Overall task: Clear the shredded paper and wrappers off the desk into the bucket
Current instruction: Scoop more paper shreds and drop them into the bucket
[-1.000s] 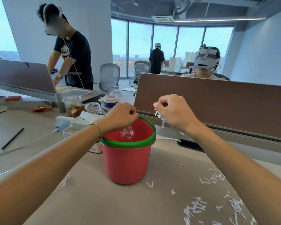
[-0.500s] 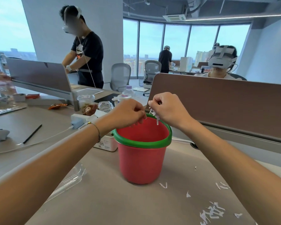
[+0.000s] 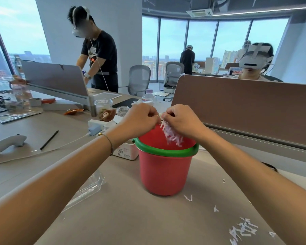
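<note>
A red bucket (image 3: 164,175) with a green rim stands on the desk in front of me. Both hands are over its mouth. My right hand (image 3: 182,122) pinches a clump of white shredded paper (image 3: 171,137) that hangs and spills into the bucket. My left hand (image 3: 141,119) is closed, its fingertips touching the top of the same clump. Loose shreds (image 3: 242,230) lie on the desk at the lower right, with a few single scraps (image 3: 188,198) near the bucket's base. A clear plastic wrapper (image 3: 88,188) lies on the desk to the left of the bucket.
A brown divider panel (image 3: 245,106) runs behind the bucket. A white box (image 3: 125,152) touches the bucket's left side; a power strip, jars and a bottle stand behind it. A pencil (image 3: 49,139) and a white controller (image 3: 6,144) lie at left. Other people work beyond.
My hands have come together over the bucket, and a bigger clump of shreds now falls from my right hand into it. The view has shifted left, so fewer shreds show at the right.
</note>
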`<state>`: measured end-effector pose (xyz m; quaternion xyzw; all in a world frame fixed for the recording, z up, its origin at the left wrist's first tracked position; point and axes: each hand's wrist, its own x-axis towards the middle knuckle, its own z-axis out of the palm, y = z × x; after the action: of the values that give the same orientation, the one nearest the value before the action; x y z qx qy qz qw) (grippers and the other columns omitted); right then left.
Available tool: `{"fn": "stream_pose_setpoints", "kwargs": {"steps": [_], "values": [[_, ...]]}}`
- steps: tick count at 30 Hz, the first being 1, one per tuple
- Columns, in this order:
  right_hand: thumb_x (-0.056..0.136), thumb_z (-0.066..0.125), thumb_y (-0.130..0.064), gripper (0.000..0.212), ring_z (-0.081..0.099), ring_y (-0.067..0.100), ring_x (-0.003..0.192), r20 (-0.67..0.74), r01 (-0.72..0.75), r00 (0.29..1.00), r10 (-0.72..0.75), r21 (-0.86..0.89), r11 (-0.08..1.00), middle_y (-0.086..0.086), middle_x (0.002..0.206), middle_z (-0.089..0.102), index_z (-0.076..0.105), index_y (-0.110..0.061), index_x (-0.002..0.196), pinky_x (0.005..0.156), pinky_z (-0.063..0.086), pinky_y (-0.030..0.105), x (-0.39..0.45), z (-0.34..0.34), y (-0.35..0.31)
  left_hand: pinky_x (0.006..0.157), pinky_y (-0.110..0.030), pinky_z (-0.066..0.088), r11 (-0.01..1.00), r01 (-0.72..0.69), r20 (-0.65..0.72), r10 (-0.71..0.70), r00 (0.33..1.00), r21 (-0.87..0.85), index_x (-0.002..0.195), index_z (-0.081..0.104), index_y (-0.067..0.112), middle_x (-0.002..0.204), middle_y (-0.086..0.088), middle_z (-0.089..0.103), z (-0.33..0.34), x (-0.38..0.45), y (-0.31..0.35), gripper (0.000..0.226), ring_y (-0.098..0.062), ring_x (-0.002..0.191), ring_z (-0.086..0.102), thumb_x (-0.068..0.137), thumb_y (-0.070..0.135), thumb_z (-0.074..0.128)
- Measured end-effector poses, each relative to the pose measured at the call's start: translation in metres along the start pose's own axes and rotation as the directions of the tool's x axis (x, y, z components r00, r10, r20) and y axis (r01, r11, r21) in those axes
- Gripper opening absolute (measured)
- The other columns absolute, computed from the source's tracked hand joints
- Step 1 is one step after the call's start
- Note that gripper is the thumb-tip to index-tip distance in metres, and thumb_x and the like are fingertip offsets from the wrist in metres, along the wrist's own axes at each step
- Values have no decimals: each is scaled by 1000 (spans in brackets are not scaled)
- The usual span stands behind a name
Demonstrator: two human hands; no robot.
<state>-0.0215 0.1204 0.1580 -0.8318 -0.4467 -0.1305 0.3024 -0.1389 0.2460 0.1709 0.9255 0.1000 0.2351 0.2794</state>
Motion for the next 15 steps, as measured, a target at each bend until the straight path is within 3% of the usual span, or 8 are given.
{"fn": "stream_pose_setpoints", "kwargs": {"steps": [6,9,12,15], "values": [[85,69,-35,22,65,22,71,86,-52,995,56,-51,997,1,64,70,78,-21,71,70,55,42,-6,-8,3,68,-32,52,995,-14,-8,15,1000,94,81,77,20,73,-2,74,4,2,0,16,-20,79,69,89,23,63],[84,68,-41,22,68,18,71,141,-81,986,92,-86,993,-3,70,74,80,-28,72,75,58,41,-10,-13,2,56,-22,41,990,-14,-37,19,999,141,85,76,21,74,2,69,6,3,-1,14,-17,76,64,89,25,63],[86,65,-45,24,66,17,76,165,-62,983,80,-112,992,-5,73,72,80,-30,75,76,56,43,-15,-19,0,55,-18,34,989,-25,-34,30,999,149,87,74,25,73,13,61,6,3,-1,13,-4,70,56,91,27,61],[91,62,-40,23,66,19,84,176,-14,984,28,-84,996,-3,82,75,81,-27,87,80,55,45,-24,-28,-4,58,-20,35,989,-47,-37,53,998,144,85,71,31,75,15,61,7,2,2,12,-4,73,56,91,27,60]]}}
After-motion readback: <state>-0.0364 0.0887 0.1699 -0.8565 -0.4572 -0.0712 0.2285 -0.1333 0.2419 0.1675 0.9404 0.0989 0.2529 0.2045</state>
